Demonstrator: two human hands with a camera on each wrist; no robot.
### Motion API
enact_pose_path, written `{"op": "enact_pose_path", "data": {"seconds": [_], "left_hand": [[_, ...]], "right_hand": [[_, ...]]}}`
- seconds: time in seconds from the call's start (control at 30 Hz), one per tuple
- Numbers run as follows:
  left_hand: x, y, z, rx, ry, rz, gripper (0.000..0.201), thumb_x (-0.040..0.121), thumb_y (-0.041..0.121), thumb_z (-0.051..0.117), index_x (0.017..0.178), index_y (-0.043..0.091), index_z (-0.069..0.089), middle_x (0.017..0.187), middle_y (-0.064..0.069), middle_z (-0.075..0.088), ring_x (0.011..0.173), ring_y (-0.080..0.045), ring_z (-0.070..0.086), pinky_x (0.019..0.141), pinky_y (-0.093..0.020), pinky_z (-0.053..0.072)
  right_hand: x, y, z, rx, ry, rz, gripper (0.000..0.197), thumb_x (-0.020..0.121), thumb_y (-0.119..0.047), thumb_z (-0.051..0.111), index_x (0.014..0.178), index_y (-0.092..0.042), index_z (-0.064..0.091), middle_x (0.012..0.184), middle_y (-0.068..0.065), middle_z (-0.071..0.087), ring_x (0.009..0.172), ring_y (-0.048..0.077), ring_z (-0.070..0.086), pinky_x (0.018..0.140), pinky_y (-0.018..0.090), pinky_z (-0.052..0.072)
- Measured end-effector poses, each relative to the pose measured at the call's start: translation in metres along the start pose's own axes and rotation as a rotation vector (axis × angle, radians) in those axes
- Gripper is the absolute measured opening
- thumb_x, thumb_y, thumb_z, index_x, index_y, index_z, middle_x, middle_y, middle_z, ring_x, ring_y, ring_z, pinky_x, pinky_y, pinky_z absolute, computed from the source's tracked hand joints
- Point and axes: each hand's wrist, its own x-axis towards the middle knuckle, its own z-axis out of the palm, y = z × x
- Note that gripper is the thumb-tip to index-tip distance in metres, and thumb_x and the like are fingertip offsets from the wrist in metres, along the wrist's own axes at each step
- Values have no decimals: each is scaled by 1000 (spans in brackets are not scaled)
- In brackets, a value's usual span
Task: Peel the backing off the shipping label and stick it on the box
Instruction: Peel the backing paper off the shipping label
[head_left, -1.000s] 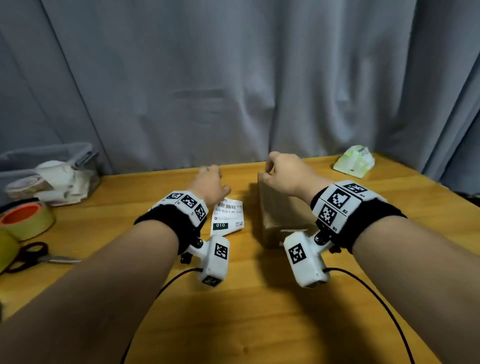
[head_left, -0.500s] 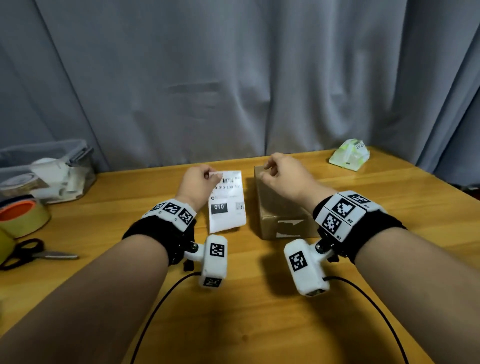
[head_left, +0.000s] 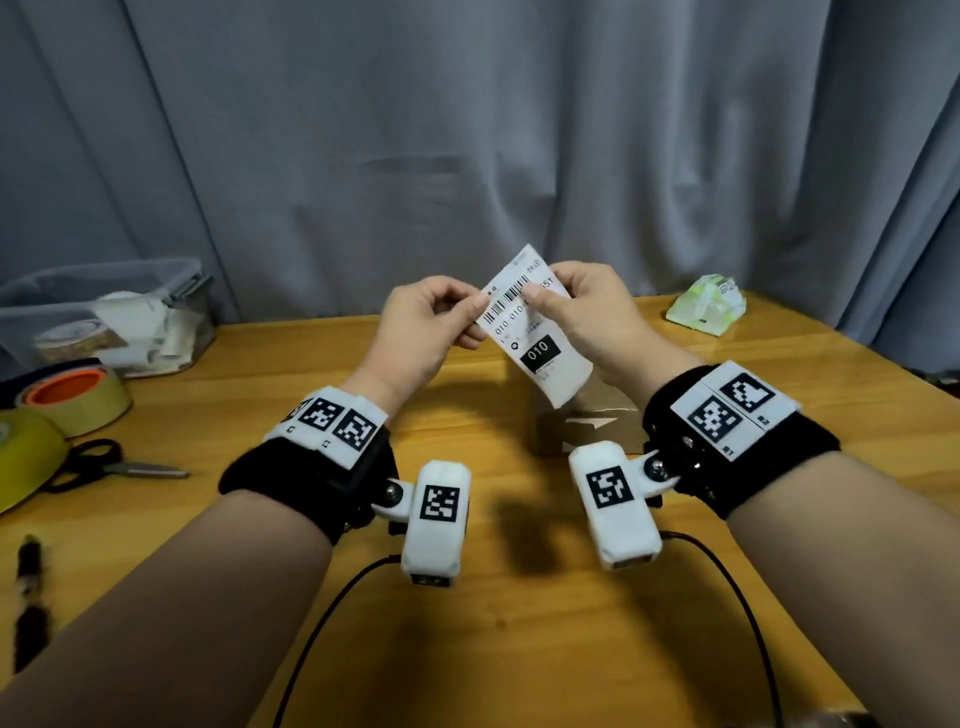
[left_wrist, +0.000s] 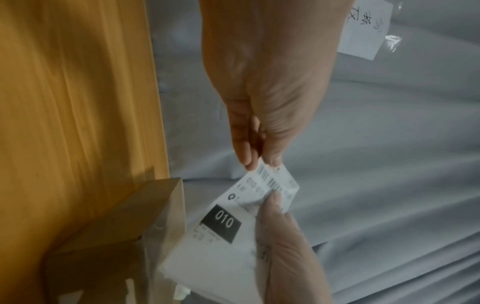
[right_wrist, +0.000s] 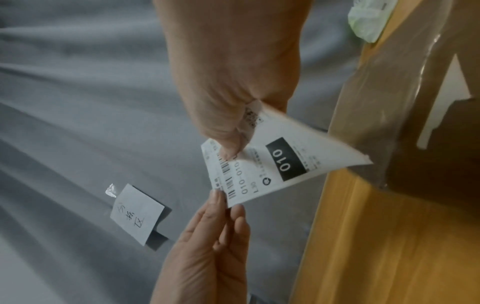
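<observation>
A white shipping label (head_left: 540, 332) with a barcode and a black "010" block is held up in the air above the table, tilted. My left hand (head_left: 467, 317) pinches its upper left corner between thumb and fingers. My right hand (head_left: 540, 296) pinches the top edge near the barcode, thumb on the printed face. The left wrist view shows the label (left_wrist: 228, 222) between both pinches, and so does the right wrist view, with the label (right_wrist: 275, 164) bowed. The brown cardboard box (head_left: 582, 426) stands on the table right below the label, mostly hidden behind it and my right wrist.
Tape rolls (head_left: 78, 400), black-handled scissors (head_left: 109, 467) and a clear bin (head_left: 104, 317) of scraps sit at the left of the wooden table (head_left: 467, 623). A green-white packet (head_left: 706, 312) lies at the back right. A grey curtain hangs behind. A pen (head_left: 28, 566) lies near the left front edge.
My left hand lifted the label off the table and carried it up and right. My right hand left the box top and took hold of the label's top edge.
</observation>
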Motion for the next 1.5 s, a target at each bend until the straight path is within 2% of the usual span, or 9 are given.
{"op": "enact_pose_path", "data": {"seconds": [0.17, 0.27, 0.43, 0.67, 0.9, 1.07, 1.23, 1.4, 1.5], "left_hand": [[-2, 1, -2, 58, -98, -93, 18, 88, 12, 62, 71, 13, 58, 53, 2, 60, 39, -1, 54, 41, -12, 45], [-3, 5, 1, 52, -125, -89, 20, 88, 15, 63, 69, 15, 59, 52, 3, 58, 41, 0, 51, 43, -11, 43], [1, 9, 18, -125, -17, -109, 19, 90, 10, 59, 72, 12, 62, 58, 1, 59, 48, -1, 52, 52, -12, 47], [5, 11, 40, -216, -42, -100, 22, 93, 3, 51, 77, 13, 63, 64, 3, 60, 54, 1, 55, 59, -10, 48], [-3, 9, 36, -234, 8, 9, 10, 90, 7, 58, 88, 8, 68, 78, 0, 66, 72, -2, 62, 75, -15, 49], [-6, 8, 31, -291, 19, 12, 11, 91, 2, 55, 93, 6, 65, 79, -2, 66, 70, 2, 63, 69, -10, 49], [-8, 7, 26, -297, 25, 9, 15, 91, 2, 55, 83, 12, 64, 77, -3, 63, 67, 2, 62, 67, -10, 49], [-10, 7, 23, -301, 5, 19, 15, 92, 4, 54, 83, 12, 63, 78, -2, 62, 68, 4, 61, 66, -7, 47], [-10, 8, 23, -300, 16, 12, 16, 92, 5, 53, 82, 13, 61, 78, -1, 60, 66, 6, 60, 63, -6, 45]], "right_hand": [[-3, 3, -8, -171, 21, -55, 18, 94, -18, 53, 89, -8, 66, 73, -4, 64, 61, 2, 56, 52, 11, 44], [-2, 6, -14, -223, 64, -56, 18, 90, -22, 59, 90, -5, 65, 80, 2, 65, 63, 7, 56, 60, 24, 45], [-7, 7, -21, -734, 308, -333, 30, 80, -27, 67, 105, -14, 57, 110, 6, 58, 102, 24, 53, 90, 34, 38], [-10, 9, -8, -188, 94, -321, 20, 87, -17, 63, 104, -7, 69, 94, 2, 70, 88, 13, 66, 85, 24, 53], [-11, 14, -6, 132, 31, -255, 26, 89, -2, 59, 113, 0, 65, 101, 9, 69, 96, 18, 68, 90, 35, 56], [-10, 14, -1, 184, 26, -265, 26, 89, 2, 57, 113, -1, 64, 96, 6, 70, 86, 5, 69, 85, 27, 57], [-10, 14, 7, 225, 7, -272, 27, 87, 6, 56, 109, -8, 65, 75, -19, 73, 80, -2, 69, 77, 18, 56], [-13, 13, 11, 228, 18, -283, 24, 89, 5, 55, 110, 1, 65, 87, -5, 70, 80, -1, 69, 75, 18, 56], [-12, 13, 12, 215, 20, -292, 22, 88, 2, 57, 106, -6, 67, 89, -4, 71, 86, 6, 69, 84, 29, 57]]}}
